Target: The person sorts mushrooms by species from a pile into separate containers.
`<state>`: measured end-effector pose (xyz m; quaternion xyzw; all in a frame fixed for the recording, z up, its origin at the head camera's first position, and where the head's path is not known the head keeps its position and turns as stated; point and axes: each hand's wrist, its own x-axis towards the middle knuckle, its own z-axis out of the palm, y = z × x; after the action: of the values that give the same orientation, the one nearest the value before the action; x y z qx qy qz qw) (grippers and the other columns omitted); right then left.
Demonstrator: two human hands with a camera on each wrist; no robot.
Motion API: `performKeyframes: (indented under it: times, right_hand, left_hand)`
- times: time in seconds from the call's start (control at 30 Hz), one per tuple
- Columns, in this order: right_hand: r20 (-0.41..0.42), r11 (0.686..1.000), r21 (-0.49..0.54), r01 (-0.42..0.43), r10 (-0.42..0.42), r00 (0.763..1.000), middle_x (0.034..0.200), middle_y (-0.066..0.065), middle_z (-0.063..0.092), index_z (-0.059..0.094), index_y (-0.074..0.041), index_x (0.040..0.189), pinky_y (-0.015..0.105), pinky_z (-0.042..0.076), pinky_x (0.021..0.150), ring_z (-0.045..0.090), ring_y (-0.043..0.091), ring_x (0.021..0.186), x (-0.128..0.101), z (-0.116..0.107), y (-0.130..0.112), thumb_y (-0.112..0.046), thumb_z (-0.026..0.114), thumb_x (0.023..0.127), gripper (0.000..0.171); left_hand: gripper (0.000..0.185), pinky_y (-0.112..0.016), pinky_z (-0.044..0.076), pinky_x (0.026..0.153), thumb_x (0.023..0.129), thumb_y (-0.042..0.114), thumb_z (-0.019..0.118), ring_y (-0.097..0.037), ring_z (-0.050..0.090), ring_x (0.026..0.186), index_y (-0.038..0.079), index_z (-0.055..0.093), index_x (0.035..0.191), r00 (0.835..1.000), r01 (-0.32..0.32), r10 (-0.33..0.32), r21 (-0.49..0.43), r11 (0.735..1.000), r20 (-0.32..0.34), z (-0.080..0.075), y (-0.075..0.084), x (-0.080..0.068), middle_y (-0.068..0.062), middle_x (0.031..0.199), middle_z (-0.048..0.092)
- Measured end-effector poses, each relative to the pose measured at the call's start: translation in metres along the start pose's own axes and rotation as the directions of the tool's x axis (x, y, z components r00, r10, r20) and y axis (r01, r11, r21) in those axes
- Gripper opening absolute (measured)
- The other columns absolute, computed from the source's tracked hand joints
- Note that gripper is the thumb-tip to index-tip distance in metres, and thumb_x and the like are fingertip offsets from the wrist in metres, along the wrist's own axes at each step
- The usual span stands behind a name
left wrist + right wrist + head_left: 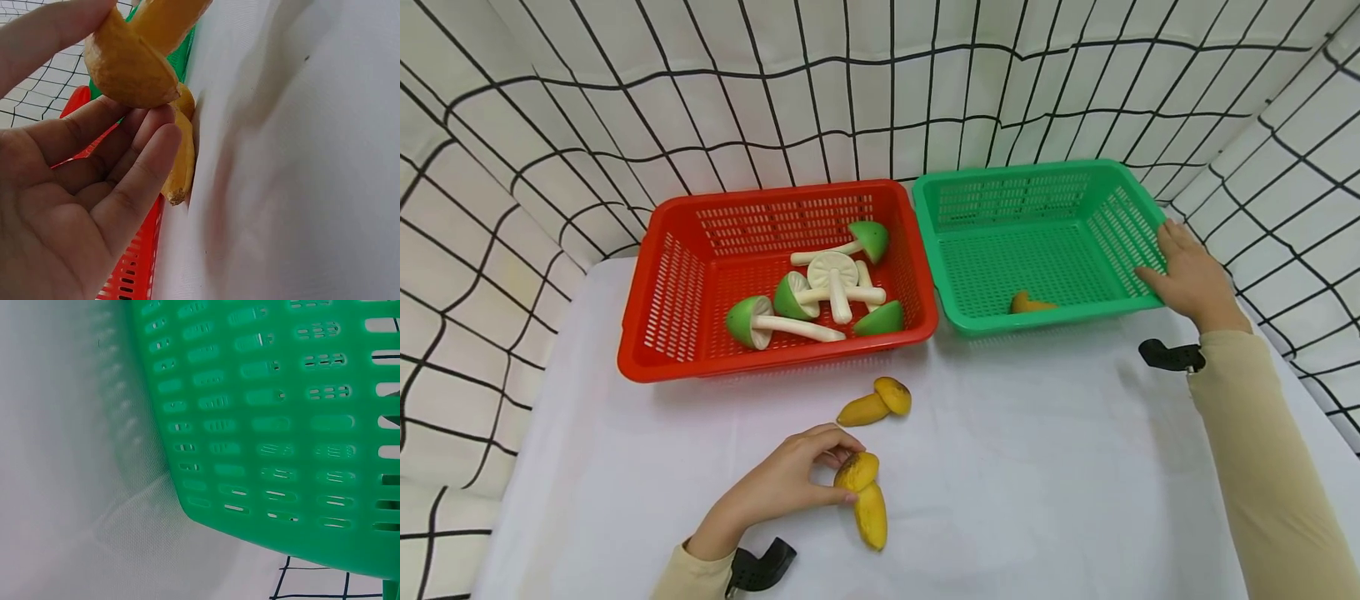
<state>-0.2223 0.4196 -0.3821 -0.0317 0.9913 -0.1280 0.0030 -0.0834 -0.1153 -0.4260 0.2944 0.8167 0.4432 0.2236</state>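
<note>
Fingers of the left hand [790,483] curled round the cap of a yellow mushroom [862,498], pinching it between thumb and fingertips; the left wrist view showed the same grip, the cap [130,65] lifted against the fingertips [153,140] with the stem running away from the palm. That mushroom's long axis ran from the grip toward the person, cap at the far end, stem trailing nearer along the tabletop [1037,467]. Beyond the grip and a little to its right lay a second yellow mushroom [876,402], near but apart, its axis lying crosswise. Farther on, up and well to the right of the grip, stood the green basket [1105,312], already holding one yellow piece [1030,303]; the red basket [647,350], straight beyond the grip, held green mushrooms [820,292]. The right hand [1187,275] rested on the green basket's right rim, fingers fairly straight over the edge and holding nothing; the right wrist view showed only the basket's slotted wall [281,425]. So the left hand was the one on the mushroom, while the right was far nearer the green basket, and the held piece lay well apart from that basket, across the open tabletop.
</note>
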Motion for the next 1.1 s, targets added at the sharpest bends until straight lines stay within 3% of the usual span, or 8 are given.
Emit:
performKeyframes:
  times: [0.27, 0.47, 1.1]
  right_hand:
    - [-0.013, 1.000, 0.008, -0.015, 0.015, 1.000, 0.153, 0.026, 0.002, 0.006, 0.010, 0.146, 0.054, 0.008, 0.111, -0.002, 0.037, 0.142, -0.003, 0.006, 0.002, -0.033, 0.035, 0.098, 0.070]
    - [-0.039, 1.000, 0.016, -0.014, 0.015, 0.999, 0.153, 0.025, 0.003, 0.008, 0.008, 0.146, 0.056, 0.010, 0.110, 0.000, 0.037, 0.142, -0.002, 0.006, 0.002, -0.033, 0.034, 0.098, 0.069]
    - [-0.061, 0.999, 0.025, -0.026, 0.028, 0.998, 0.154, 0.022, 0.004, 0.009, 0.006, 0.147, 0.052, 0.008, 0.112, 0.001, 0.034, 0.142, -0.001, 0.004, 0.004, -0.031, 0.031, 0.096, 0.067]
  left_hand:
    - [0.044, -0.027, 0.050, 0.084, 0.076, 0.028, 0.079, -0.009, 0.058, 0.092, 0.009, 0.062, 0.112, 1.000, -0.015, 0.015, 0.031, 0.999, -0.007, -0.002, 0.007, 0.012, 0.001, 0.110, 0.060]
    - [0.044, -0.027, 0.050, 0.086, 0.076, 0.023, 0.080, -0.012, 0.059, 0.096, 0.008, 0.061, 0.113, 0.997, -0.064, 0.064, 0.021, 0.998, -0.031, -0.005, 0.015, 0.027, 0.000, 0.110, 0.060]
    - [0.044, -0.034, 0.050, 0.088, 0.076, 0.013, 0.080, -0.015, 0.059, 0.099, 0.006, 0.061, 0.116, 0.978, -0.186, 0.176, -0.080, 0.979, -0.112, -0.012, 0.054, 0.092, -0.003, 0.110, 0.060]
